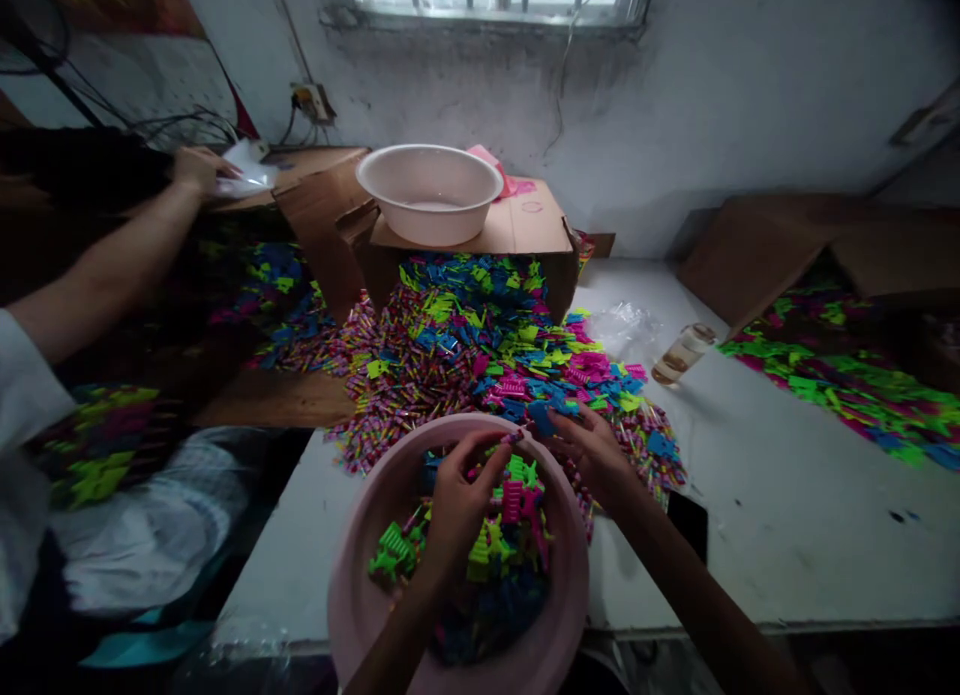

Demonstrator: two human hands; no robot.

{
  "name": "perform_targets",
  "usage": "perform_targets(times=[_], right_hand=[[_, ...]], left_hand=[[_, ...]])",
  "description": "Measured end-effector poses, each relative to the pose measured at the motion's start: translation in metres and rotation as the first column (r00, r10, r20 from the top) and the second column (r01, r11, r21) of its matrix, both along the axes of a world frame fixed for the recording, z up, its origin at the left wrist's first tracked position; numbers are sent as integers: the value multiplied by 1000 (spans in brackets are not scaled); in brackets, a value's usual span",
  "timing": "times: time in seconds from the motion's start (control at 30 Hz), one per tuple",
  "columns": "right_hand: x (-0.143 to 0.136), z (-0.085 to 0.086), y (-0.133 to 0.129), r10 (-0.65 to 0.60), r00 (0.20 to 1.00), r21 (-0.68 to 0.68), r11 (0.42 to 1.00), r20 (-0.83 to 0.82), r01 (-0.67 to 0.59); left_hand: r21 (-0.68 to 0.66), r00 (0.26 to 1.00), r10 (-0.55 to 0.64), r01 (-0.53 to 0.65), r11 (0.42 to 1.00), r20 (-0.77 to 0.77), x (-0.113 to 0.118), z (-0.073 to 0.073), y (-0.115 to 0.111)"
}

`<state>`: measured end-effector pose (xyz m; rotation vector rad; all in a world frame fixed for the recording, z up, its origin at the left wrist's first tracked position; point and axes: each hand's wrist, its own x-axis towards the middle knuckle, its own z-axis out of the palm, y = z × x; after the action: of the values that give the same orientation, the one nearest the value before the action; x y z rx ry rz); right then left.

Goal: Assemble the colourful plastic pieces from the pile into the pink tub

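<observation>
My left hand (463,490) is over the pink basin (346,585), its thumb and fingers pinched on a small striped stick (514,437). To its right, my right hand (596,455) grips a blue plastic piece (541,418) at the near edge of the heap. The two held pieces are close together; whether they touch I cannot tell. Inside the basin lie green, pink, yellow and dark blue toothed pieces (512,500), some with striped sticks. Behind it spreads a heap of striped sticks (405,385) and flat coloured plastic pieces (495,305).
A white basin (427,225) sits on a cardboard box (525,225) at the back. On the white table (810,535) are a glass jar (682,353), clear plastic (622,327) and a dark flat object (688,527). Another person's arm (120,265) reaches in at left. More pieces spill from a right-hand box (757,240).
</observation>
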<state>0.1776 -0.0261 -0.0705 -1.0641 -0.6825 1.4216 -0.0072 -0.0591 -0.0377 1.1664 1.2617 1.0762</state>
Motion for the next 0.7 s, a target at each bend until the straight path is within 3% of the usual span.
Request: perform_targets(times=[0.07, 0.13, 0.37, 0.53, 0.7], right_hand=[[-10, 11, -15, 32, 994, -16, 999, -103, -34], [-15, 17, -26, 54, 995, -19, 998, -87, -56], [-15, 26, -41, 105, 937, 74, 988, 332, -137], [-19, 28, -46, -8, 880, 159, 984, 475, -77], [-22, 25, -51, -64, 760, 276, 948, 646, -155]], left_hand=[[65, 999, -5, 8, 998, -44, 3, 4, -1], [130, 995, 10, 4, 992, -101, 3, 5, -3], [230, 959, -36, 104, 968, -280, -12, 16, -12], [366, 900, 38, 137, 921, -434, -17, 24, -15], [487, 863, 47, 238, 841, -503, -16, 28, -18]])
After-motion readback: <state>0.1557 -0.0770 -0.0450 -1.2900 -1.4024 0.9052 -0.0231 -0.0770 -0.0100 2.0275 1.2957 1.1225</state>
